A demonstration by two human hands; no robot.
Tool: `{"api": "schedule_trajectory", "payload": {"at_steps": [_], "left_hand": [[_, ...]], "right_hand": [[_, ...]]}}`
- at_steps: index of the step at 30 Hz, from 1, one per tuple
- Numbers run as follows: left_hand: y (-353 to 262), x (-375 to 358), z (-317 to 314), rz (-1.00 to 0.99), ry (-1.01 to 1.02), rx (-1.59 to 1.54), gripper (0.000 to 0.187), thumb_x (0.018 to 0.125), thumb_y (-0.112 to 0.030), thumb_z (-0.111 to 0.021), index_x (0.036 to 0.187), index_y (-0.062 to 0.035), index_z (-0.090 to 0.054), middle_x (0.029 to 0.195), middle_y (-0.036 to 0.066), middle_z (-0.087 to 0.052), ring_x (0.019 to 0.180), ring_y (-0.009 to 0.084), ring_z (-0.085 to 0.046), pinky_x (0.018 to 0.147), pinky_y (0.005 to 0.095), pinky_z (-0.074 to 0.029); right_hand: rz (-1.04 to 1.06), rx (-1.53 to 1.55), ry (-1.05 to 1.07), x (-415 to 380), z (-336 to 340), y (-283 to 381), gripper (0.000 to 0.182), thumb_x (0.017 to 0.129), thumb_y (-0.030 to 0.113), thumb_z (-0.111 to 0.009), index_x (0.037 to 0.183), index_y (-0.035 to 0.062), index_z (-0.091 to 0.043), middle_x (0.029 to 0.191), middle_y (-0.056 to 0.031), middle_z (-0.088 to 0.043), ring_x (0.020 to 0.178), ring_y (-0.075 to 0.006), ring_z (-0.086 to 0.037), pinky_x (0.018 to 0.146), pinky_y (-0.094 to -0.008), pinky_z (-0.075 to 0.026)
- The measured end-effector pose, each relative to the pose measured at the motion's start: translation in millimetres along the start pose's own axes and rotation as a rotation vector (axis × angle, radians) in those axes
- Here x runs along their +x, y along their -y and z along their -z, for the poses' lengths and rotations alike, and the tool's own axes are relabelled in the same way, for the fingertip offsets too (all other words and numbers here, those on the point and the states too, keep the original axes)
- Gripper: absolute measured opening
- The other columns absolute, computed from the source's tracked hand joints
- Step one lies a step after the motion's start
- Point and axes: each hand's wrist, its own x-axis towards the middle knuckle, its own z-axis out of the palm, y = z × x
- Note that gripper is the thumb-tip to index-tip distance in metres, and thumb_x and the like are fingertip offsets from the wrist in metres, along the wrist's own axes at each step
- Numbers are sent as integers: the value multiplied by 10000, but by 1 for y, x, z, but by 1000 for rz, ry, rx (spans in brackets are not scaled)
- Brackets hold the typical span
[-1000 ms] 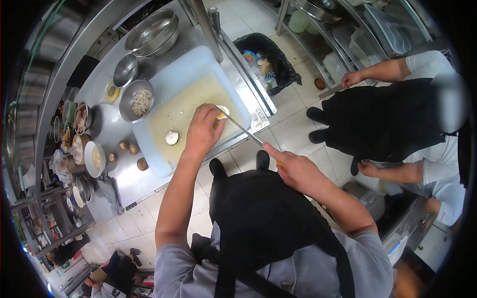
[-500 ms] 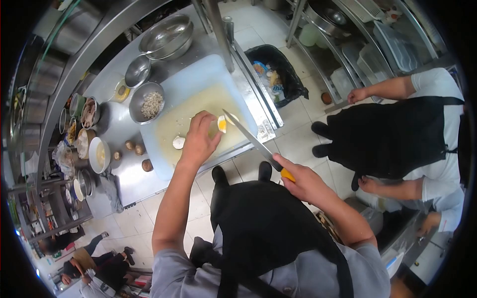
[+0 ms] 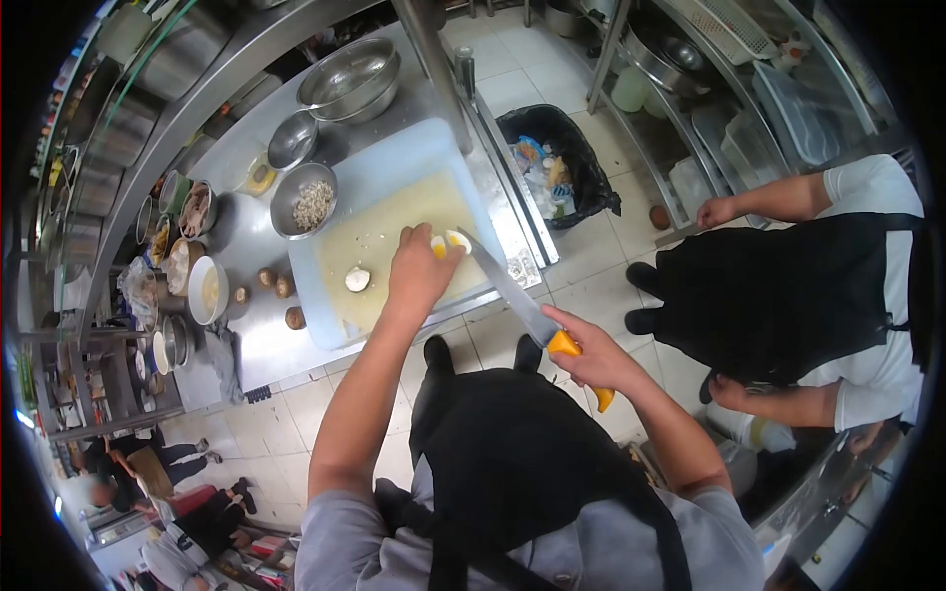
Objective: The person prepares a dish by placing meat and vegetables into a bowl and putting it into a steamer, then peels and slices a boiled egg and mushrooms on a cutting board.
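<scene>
The knife (image 3: 512, 291) has lifted off the pale piece (image 3: 455, 241), its blade now beside it on the cutting board (image 3: 394, 177). Right hand (image 3: 581, 350) fingers stay clenched on the handle; left hand (image 3: 419, 271) fingers pin the piece. A halved mushroom (image 3: 357, 280) lies left; a bowl (image 3: 304, 200) sits beyond the board.

Bright, even overhead light fills the kitchen, throwing soft glare off the steel table (image 3: 251, 246) and bowls (image 3: 350, 74), while the fisheye lens bends everything toward a black rounded border, where far shelves look, perhaps, slightly blurred and dim.
</scene>
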Motion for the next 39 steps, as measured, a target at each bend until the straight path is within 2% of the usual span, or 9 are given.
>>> {"api": "schedule_trajectory", "payload": {"at_steps": [1,4,11,20,22,26,27,33,39], "left_hand": [[-2,2,-1,19,23,11,513,829,-276,-759,1204,42,-612,1120,245,-627,1020,394,-643,886,443,-516],[-7,6,1,44,69,19,455,811,-247,-761,1141,44,-647,1106,243,-639,999,387,-650,880,437,-518],[7,10,-2,36,52,-88,394,774,-173,-764,1103,23,-676,1030,226,-662,957,354,-662,858,412,-526],[37,6,35,189,62,-450,365,820,-147,-780,1142,-12,-673,883,108,-708,772,158,-671,717,305,-532],[63,0,53,230,46,-652,379,829,-154,-777,1165,-20,-667,895,114,-712,771,147,-670,708,304,-531],[121,-26,141,274,-109,-558,402,834,-167,-772,1185,-7,-660,935,89,-725,798,143,-686,702,299,-535],[155,-31,157,241,-164,-544,422,831,-174,-773,1192,10,-658,964,82,-726,810,140,-686,714,293,-536],[318,-63,270,434,-340,-636,356,854,-109,-738,1169,41,-668,1014,90,-714,780,143,-675,696,284,-541],[426,-54,305,544,-385,-717,420,831,-105,-758,1186,87,-642,960,114,-710,692,146,-661,615,300,-526]], "right_hand": [[-37,36,36,1,2,2,728,901,63,-600,1577,187,-358,939,-114,-638,650,-171,-611,636,-304,-533],[35,153,66,13,2,-13,739,903,63,-598,1583,196,-343,815,-62,-558,513,-111,-505,496,-274,-463],[46,89,95,19,5,0,736,911,45,-584,1587,197,-334,816,-59,-565,530,-113,-523,506,-274,-474],[48,-13,106,14,-21,54,760,911,-32,-579,1593,150,-298,895,-54,-583,523,-88,-514,491,-263,-461],[87,-46,117,21,-39,75,751,909,-28,-581,1588,130,-303,870,-51,-581,521,-86,-517,495,-264,-463],[57,-112,202,57,-106,144,736,915,-23,-576,1585,119,-307,822,-43,-574,521,-85,-518,501,-265,-463],[90,-120,255,71,-125,160,693,919,64,-585,1568,123,-349,848,-69,-586,548,-114,-537,525,-287,-479],[274,-256,511,189,-267,242,715,895,66,-574,1568,112,-336,840,-76,-589,523,-135,-562,501,-304,-480],[279,-512,484,249,-367,310,752,889,76,-574,1587,123,-297,868,-107,-587,500,-163,-533,509,-330,-479]]}}
